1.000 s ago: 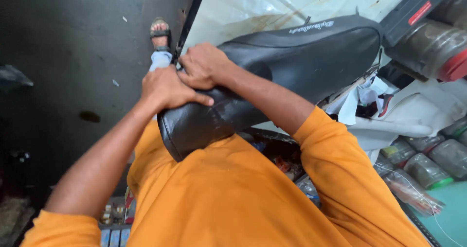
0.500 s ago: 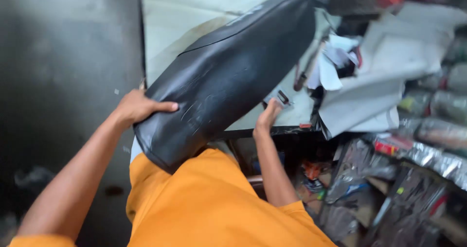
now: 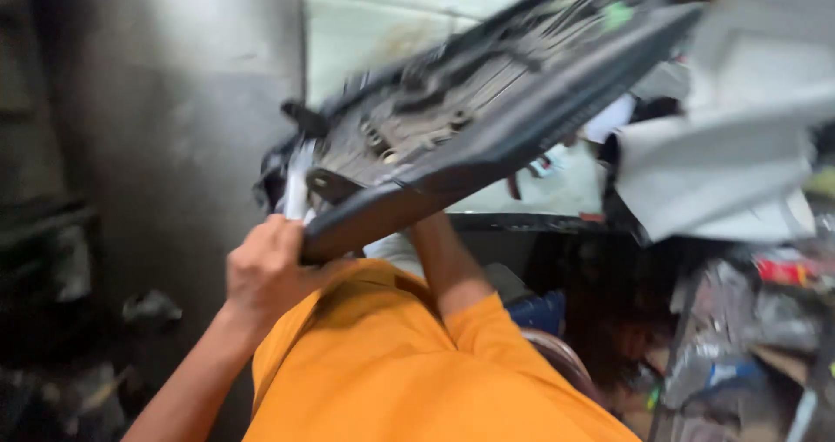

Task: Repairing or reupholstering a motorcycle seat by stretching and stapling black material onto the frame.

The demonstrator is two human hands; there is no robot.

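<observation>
A long black vehicle seat (image 3: 470,120) is tipped up in front of me, its ribbed dark underside with metal brackets facing the camera. My left hand (image 3: 265,272) grips the near lower edge of the seat, fingers curled over its rim. My right forearm (image 3: 439,264) reaches up beneath the seat; my right hand is hidden behind it. My orange shirt fills the lower middle of the view. The picture is blurred by motion.
A pale green table top (image 3: 374,24) lies behind the seat. Grey-white sheet material (image 3: 722,159) is heaped at the right. Cluttered packets and bottles (image 3: 739,338) sit at the lower right. Dark floor (image 3: 130,146) spreads to the left.
The seat has been flipped over: its smooth black top faced me before, now its underside shows. My left hand stayed on the near end; my right hand went under the seat.
</observation>
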